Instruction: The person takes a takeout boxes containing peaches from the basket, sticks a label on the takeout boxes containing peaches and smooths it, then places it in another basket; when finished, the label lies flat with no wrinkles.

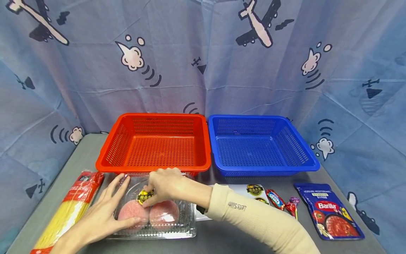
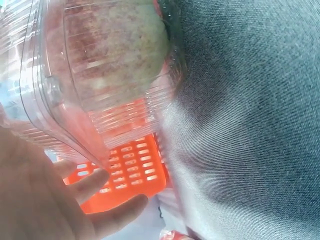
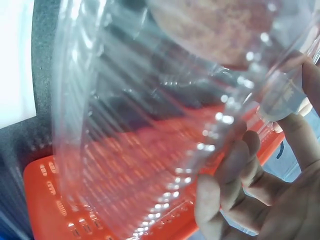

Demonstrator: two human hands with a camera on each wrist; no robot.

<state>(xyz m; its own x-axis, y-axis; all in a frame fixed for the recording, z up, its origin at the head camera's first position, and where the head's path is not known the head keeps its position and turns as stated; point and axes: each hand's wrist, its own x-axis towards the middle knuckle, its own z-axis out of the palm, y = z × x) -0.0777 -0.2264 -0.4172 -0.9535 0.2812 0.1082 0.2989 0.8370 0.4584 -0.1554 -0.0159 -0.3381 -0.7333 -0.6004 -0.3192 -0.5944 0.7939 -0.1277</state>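
Your left hand (image 1: 106, 208) lies spread, fingers straight, against the near-left side of the clear ribbed plastic clamshell box (image 1: 187, 220) of two pink round fruits. Your right hand (image 1: 165, 185) rests on its lid with fingers curled, fingertips pinching at the yellow-and-black round sticker (image 1: 144, 197). Item location: grey tabletop (image 1: 219, 238), just before the red perforated plastic basket (image 1: 155, 141) beyond both hands.

Blue aeroplane-print curtain (image 1: 203, 70) hangs behind and around a grey table (image 1: 79, 158).

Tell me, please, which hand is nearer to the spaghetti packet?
Left. The left hand rests on the clear fruit box beside the spaghetti packet; the right hand sits farther along the lid.
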